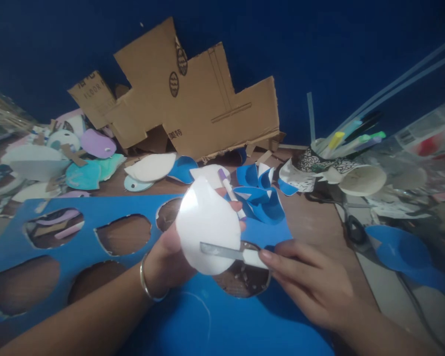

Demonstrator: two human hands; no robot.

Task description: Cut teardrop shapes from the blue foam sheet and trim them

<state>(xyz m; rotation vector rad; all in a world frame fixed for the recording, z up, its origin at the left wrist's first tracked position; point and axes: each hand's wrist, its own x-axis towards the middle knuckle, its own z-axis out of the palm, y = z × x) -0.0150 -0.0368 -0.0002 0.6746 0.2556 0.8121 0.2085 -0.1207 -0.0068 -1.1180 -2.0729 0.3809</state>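
Note:
My left hand (170,257) is closed around a white teardrop-shaped cut-out (207,225) with a pointed top, held up over the blue sheet. Behind its right edge, a white marker with purple ends (230,190) lies against the fingertips of that hand; whether they grip it is unclear. Between the fingers and thumb of my right hand (311,282) is the white handle of a craft knife (254,258). Its flat grey blade lies across the lower part of the cut-out's face. The blue sheet (178,316) beneath has several teardrop-shaped holes.
Brown cardboard (193,104) leans on the dark blue wall. Several coloured cut-outs (98,143) pile up at the left. Curled blue pieces (259,202) lie behind the sheet. On the right are a pen holder with markers (335,141), black-handled scissors (354,230) and plastic bags (430,143).

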